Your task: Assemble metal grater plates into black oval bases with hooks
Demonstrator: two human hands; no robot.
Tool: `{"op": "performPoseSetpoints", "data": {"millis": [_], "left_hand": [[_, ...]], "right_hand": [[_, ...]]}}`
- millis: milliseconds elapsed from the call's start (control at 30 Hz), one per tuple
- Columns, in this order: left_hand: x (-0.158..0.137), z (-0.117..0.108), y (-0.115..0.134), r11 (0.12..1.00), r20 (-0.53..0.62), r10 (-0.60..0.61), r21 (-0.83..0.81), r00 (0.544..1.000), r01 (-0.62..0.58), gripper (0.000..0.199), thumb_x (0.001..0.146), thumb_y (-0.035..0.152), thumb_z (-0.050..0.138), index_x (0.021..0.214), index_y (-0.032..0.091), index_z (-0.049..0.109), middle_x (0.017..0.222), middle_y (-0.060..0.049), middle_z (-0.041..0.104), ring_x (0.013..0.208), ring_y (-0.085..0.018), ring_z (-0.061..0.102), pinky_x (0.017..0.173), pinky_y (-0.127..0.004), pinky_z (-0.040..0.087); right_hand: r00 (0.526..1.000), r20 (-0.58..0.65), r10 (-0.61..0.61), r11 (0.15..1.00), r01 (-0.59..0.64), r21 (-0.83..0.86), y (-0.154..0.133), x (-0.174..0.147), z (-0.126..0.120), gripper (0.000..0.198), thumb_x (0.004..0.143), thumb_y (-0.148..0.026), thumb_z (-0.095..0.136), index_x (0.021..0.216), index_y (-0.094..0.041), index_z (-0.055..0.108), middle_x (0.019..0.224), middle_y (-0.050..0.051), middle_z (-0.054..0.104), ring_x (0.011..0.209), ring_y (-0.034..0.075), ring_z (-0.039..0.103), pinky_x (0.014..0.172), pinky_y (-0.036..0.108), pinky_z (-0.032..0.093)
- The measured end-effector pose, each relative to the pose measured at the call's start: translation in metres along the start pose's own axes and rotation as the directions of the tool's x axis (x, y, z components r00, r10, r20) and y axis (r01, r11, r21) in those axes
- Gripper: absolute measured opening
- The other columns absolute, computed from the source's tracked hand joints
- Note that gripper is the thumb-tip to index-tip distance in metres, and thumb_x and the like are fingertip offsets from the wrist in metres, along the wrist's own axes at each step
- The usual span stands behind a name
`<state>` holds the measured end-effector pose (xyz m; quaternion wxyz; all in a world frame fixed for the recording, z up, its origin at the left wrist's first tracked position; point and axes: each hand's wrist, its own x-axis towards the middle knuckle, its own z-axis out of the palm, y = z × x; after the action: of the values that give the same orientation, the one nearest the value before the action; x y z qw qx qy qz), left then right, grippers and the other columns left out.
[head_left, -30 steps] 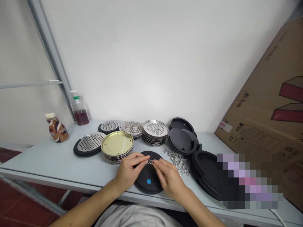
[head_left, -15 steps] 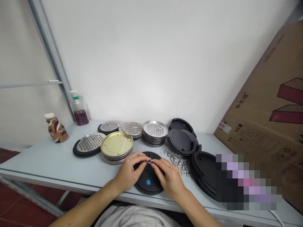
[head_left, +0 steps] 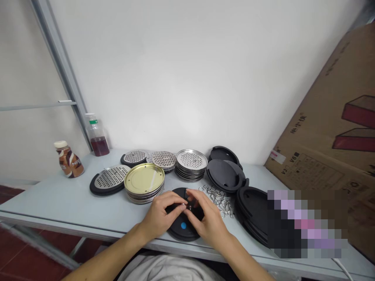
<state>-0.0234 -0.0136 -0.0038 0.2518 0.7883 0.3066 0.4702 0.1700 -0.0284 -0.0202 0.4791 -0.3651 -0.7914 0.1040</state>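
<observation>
Tabletop point(head_left: 70, 207) below, left hand point(head_left: 162, 214) pinches a metal bit point(head_left: 183, 204), right hand point(head_left: 208, 219) arches.

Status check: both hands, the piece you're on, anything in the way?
Left hand pinching small metal piece. Right hand open close beside it. Blue-dotted black disc below, partly hidden by hands; no obstruction visible.

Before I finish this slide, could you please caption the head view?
Left hand pinching a small metal piece over a black disc, right hand close by, loose metal hardware alongside.
</observation>
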Motion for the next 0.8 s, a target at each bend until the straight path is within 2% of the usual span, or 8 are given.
{"op": "performPoseSetpoints", "data": {"millis": [100,167,267,400,533,633,800], "left_hand": [[-0.001,0.0,-0.001,1.0,-0.015,-0.004,0.013,1.0,0.004,0.012,0.09,0.015,0.066,0.095,0.022,0.074,0.093,-0.003,0.074,0.087,-0.017,0.069,0.082,-0.028,0.052],[-0.001,0.0,-0.002,1.0,-0.023,-0.013,0.023,1.0,0.013,0.011,0.09,0.016,0.065,0.095,0.021,0.073,0.092,-0.003,0.074,0.086,-0.017,0.069,0.081,-0.028,0.052],[0.0,0.0,-0.001,0.998,-0.023,-0.034,0.045,0.999,0.035,0.009,0.09,0.017,0.064,0.093,0.021,0.071,0.089,-0.002,0.073,0.083,-0.017,0.068,0.079,-0.027,0.052],[0.011,-0.001,0.003,0.994,-0.008,-0.059,0.09,0.998,0.059,0.006,0.091,0.02,0.064,0.091,0.021,0.07,0.086,-0.001,0.073,0.079,-0.017,0.067,0.076,-0.027,0.05],[0.029,0.002,-0.002,0.99,0.015,-0.075,0.124,0.997,0.073,0.01,0.093,0.021,0.06,0.093,0.021,0.07,0.088,-0.002,0.073,0.082,-0.018,0.067,0.077,-0.029,0.05],[0.038,0.006,-0.01,0.984,0.021,-0.096,0.149,0.995,0.092,0.012,0.093,0.02,0.059,0.091,0.02,0.07,0.087,-0.003,0.073,0.081,-0.02,0.066,0.077,-0.031,0.051],[0.028,0.009,-0.009,0.976,0.037,-0.134,0.179,0.99,0.125,0.013,0.092,0.018,0.058,0.09,0.02,0.071,0.088,-0.004,0.073,0.081,-0.02,0.067,0.075,-0.03,0.051]], "right_hand": [[0.998,0.01,-0.06,0.998,0.06,0.023,0.001,0.0,0.001,0.043,0.091,-0.012,0.059,0.13,-0.027,0.05,0.1,0.006,0.068,0.09,0.02,0.064,0.08,0.033,0.054],[0.999,0.013,-0.05,0.998,0.049,0.039,0.001,0.0,0.002,0.037,0.09,-0.012,0.058,0.125,-0.026,0.054,0.096,0.005,0.069,0.087,0.019,0.064,0.079,0.033,0.054],[0.999,0.03,0.045,0.994,-0.047,0.094,-0.002,0.003,0.002,0.027,0.09,-0.013,0.058,0.115,-0.024,0.059,0.096,0.005,0.07,0.081,0.017,0.065,0.075,0.03,0.054],[0.988,0.024,0.155,0.98,-0.156,0.12,-0.003,0.013,-0.007,0.011,0.09,-0.016,0.06,0.096,-0.023,0.065,0.085,0.002,0.072,0.071,0.015,0.065,0.069,0.027,0.052],[0.985,0.047,0.168,0.986,-0.168,-0.002,0.003,0.027,-0.014,0.017,0.087,-0.012,0.057,0.097,-0.022,0.068,0.086,0.003,0.071,0.075,0.018,0.064,0.072,0.031,0.05],[0.976,0.018,0.219,0.974,-0.218,-0.056,0.013,0.031,-0.01,0.013,0.086,-0.012,0.058,0.088,-0.02,0.068,0.081,0.005,0.069,0.071,0.02,0.063,0.069,0.033,0.048],[0.966,0.043,0.253,0.967,-0.251,-0.048,0.014,0.023,-0.009,0.01,0.086,-0.014,0.06,0.08,-0.02,0.067,0.076,0.004,0.069,0.068,0.019,0.062,0.066,0.032,0.048]]}}
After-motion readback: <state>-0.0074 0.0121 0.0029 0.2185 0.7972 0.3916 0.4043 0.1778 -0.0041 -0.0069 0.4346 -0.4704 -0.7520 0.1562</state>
